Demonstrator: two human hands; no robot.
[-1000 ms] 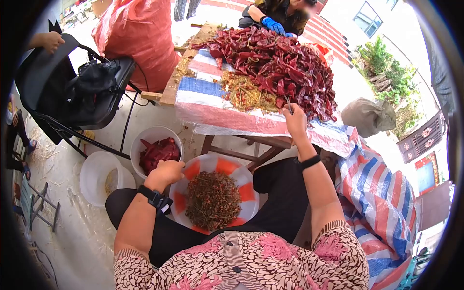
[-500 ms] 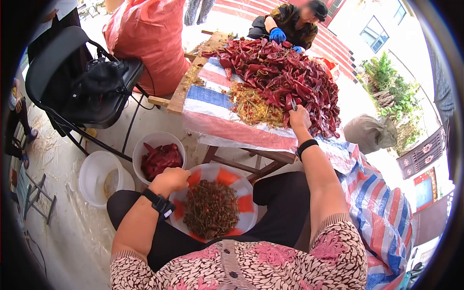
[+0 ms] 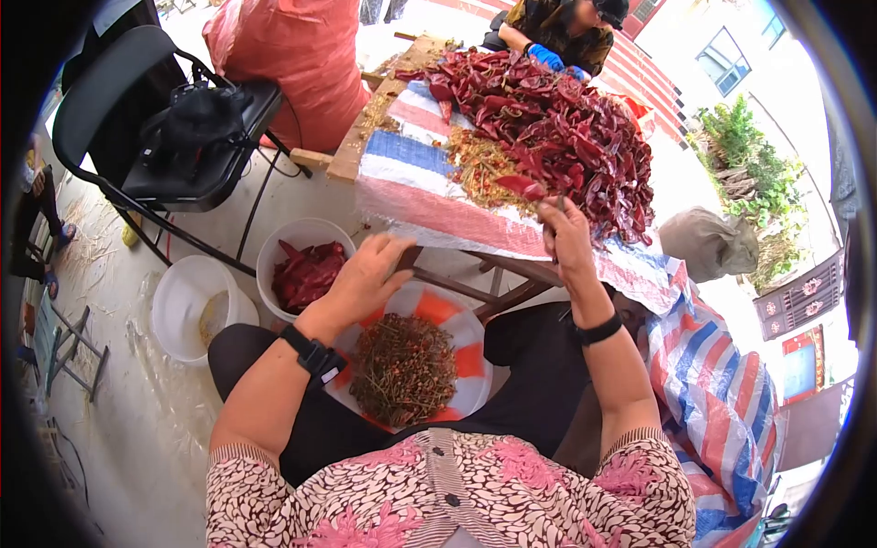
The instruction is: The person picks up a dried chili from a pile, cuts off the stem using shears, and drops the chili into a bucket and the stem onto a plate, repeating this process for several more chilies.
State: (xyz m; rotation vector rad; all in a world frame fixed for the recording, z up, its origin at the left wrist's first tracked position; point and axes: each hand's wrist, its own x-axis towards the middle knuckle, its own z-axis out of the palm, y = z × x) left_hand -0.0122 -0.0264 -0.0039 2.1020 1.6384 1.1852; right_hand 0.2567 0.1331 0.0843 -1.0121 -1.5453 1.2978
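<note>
I've R hand [image 3: 568, 239] fingers closed on small tool [image 3: 560, 203] by a pepper [image 3: 522, 187], L hand [image 3: 364, 279] open, w/ some pods [image 3: 308, 276] in tub [image 3: 264, 276] vs. big pile [image 3: 585, 137] on worktop [image 3: 346, 164].

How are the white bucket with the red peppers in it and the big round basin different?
The white bucket is plain, but the basin has orange-red patches. The bucket holds dark red peppers, while the basin holds a pile of thin brownish stems with red bits. The bucket's opening looks narrower than the basin's. Both are round and open on top.
</note>
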